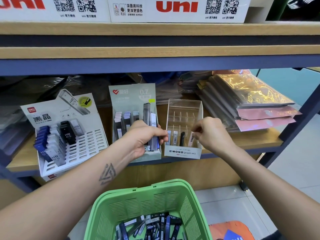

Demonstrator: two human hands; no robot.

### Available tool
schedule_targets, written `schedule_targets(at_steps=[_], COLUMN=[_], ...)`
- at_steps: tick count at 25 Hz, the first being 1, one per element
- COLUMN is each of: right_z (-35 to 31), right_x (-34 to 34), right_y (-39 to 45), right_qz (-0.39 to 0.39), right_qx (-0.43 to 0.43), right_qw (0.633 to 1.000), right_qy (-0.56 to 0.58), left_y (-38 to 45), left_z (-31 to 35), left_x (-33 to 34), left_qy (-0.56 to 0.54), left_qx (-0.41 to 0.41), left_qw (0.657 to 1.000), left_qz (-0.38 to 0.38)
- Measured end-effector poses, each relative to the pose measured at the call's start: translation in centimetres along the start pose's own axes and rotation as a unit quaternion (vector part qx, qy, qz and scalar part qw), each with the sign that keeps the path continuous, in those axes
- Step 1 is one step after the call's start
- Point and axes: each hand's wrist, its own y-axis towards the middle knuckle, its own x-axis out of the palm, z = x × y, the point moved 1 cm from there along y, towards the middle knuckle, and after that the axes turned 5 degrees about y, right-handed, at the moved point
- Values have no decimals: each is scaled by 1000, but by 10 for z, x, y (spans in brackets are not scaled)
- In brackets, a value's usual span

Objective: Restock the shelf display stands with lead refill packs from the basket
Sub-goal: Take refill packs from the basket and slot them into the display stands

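A green basket (pixel 190 210) below me holds several lead refill packs (pixel 152 227). On the wooden shelf stand three displays: a white slotted stand (pixel 86 141) at the left, a grey 0.7 stand (pixel 131 99) in the middle, and a clear MONO graph stand (pixel 183 151) to the right. My left hand (pixel 143 137) grips a bundle of several refill packs (pixel 153 135) in front of the middle stand. My right hand (pixel 211 132) pinches a pale pink pack (pixel 191 138) at the front row of the clear stand, beside three packs standing there.
Stacked flat glittery packets (pixel 251 101) lie on the shelf to the right. White uni boxes (pixel 176 9) sit on the shelf above. The blue metal shelf frame (pixel 301 111) slants at the right. An orange object (pixel 232 229) lies on the tiled floor by the basket.
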Motion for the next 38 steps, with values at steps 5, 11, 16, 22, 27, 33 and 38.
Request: schedule_targets(at_steps=[5, 11, 16, 22, 27, 33, 38], right_z=[-2, -3, -2, -6, -6, -10, -23], right_x=[11, 16, 14, 20, 24, 21, 19], right_y=[-1, -3, 1, -4, -6, -6, -5], right_qz=[9, 19, 37, 24, 34, 46, 37], right_qx=[16, 22, 1, -19, -24, -41, -107], right_qw=[1000, 999, 998, 994, 982, 985, 986], right_qy=[-23, -25, -44, -106, -182, -159, -126], left_y=[-1, -2, -4, -6, -5, -2, -2], left_z=[-1, -1, 0, 0, -1, -2, -2], left_x=[2, 3, 3, 2, 0, -1, 0], left_qy=[0, -4, -1, 6, 10, 4, 4], left_qx=[1, 2, 1, 2, 2, 5, 5], left_qw=[1000, 1000, 1000, 1000, 1000, 1000, 1000], left_qz=[-5, -6, -10, -9, -7, -8, -11])
